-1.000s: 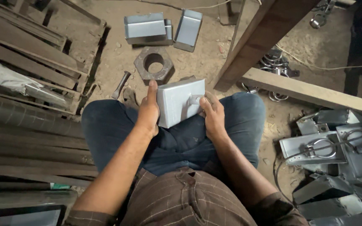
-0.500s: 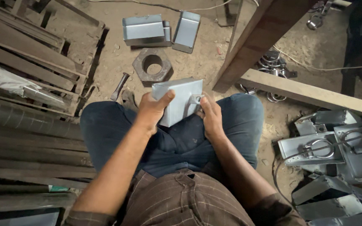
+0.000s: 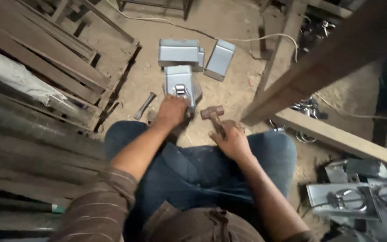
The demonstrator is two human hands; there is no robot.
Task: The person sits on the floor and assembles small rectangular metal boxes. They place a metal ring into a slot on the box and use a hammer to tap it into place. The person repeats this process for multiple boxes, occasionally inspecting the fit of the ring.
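Grey sheet-metal box [image 3: 179, 84] with a ring handle on top, lying on the sandy floor [image 3: 229, 96] just ahead of the knees, long axis pointing away from the body. Left hand [image 3: 172, 110] pressed down on its near end, fingers curled over the edge. Hammer [image 3: 214, 116] just right of the box, head nearest it, handle running back into the right hand [image 3: 233, 140], fist wrapped round the handle. Chisel [image 3: 144, 105] on the floor left of the left hand, apart. Two more grey boxes [image 3: 195, 53] beyond. Wooden beam [image 3: 292, 85] close on the right, limiting swing room; wooden slats [image 3: 45, 67] left.
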